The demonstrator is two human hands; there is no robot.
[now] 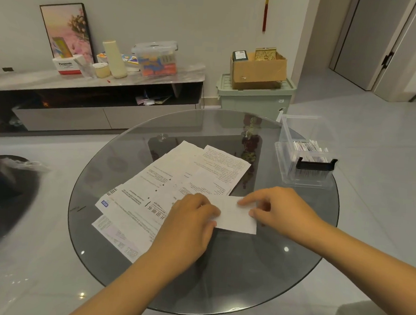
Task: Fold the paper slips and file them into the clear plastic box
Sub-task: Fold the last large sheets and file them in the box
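Item: papers (151,190), printed sheets fanned and overlapping on the left half of my round glass desk (219,267).
Item: my left hand (188,219), fingers curled onto the left edge of the slip (235,217), pinching it, as far as I can tell.
Item: slip, white, lying on the desk at centre, near the papers' lower right edge.
Item: my right hand (279,210), thumb and forefinger pinching the slip's right end.
Item: box (304,163), clear, open, folded slips standing inside, at the desk's right rim.
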